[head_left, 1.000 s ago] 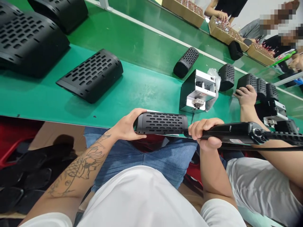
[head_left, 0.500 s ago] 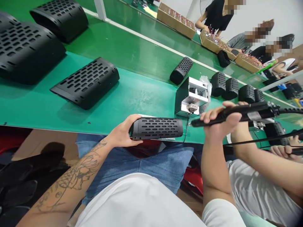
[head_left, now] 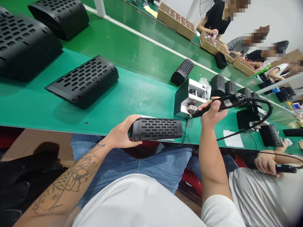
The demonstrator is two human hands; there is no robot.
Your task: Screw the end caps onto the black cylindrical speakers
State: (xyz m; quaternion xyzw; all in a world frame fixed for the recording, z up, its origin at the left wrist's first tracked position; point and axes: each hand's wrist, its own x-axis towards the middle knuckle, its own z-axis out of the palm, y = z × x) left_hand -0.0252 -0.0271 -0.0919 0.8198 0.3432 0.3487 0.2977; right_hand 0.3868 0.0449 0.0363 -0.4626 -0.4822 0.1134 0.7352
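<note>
My left hand grips the left end of a black perforated speaker-like housing, which lies on its side at the table's front edge. A black electric screwdriver with a coiled cable is in my right hand, fingers wrapped round it. Its tip points left and down at the front of a small silver-and-black screw feeder; whether it touches cannot be seen. A sheet of white paper shows partly from under the housing.
Another black housing lies on the green table to the left, with larger-looking ones behind. Further housings stand beyond the feeder. At right, a co-worker's hand holds a black tool. Cardboard boxes line the far bench.
My right hand has brought the screwdriver left and down to the screw feeder. The co-worker's arm at right has drawn back and lower. My left hand and the housing have stayed put.
</note>
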